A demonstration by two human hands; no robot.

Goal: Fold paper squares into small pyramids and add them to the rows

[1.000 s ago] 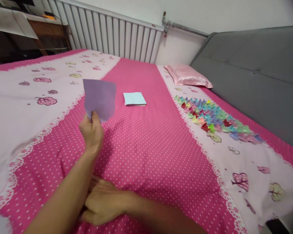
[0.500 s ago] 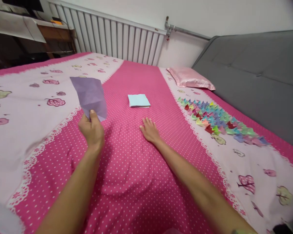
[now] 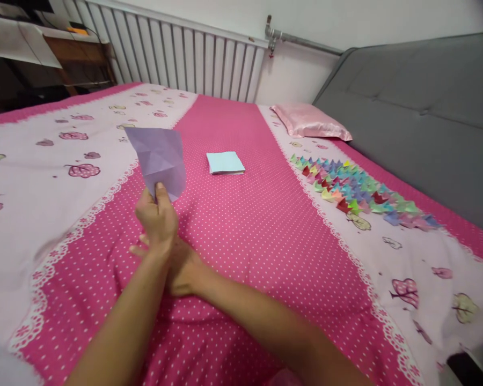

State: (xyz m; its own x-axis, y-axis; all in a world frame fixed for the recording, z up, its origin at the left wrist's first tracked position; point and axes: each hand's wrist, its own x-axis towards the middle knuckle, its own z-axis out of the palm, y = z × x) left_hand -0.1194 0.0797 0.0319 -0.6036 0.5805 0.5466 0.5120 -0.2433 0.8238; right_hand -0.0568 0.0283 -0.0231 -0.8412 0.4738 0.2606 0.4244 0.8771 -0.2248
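Observation:
My left hand (image 3: 160,217) pinches the lower edge of a creased purple sheet of paper (image 3: 160,156) between thumb and fingers, raised above the bed. Behind and below that wrist is my right hand (image 3: 184,269), low over the bedspread and partly covered by the left forearm. Its visible fingertips are apart and nothing shows in them. Farther out lies a stack of square paper (image 3: 225,162), light blue on top.
Rows of small folded paper pieces (image 3: 358,187) in many colours lie on the right side of the bed (image 3: 257,257). A pink pillow (image 3: 309,121) rests by the grey headboard (image 3: 418,91). Behind stand a white radiator (image 3: 193,56) and a desk (image 3: 72,51) at far left.
My right hand has moved left and nearer from beside the paper stack to behind my left wrist. My left hand still holds the purple sheet, slightly farther right in view.

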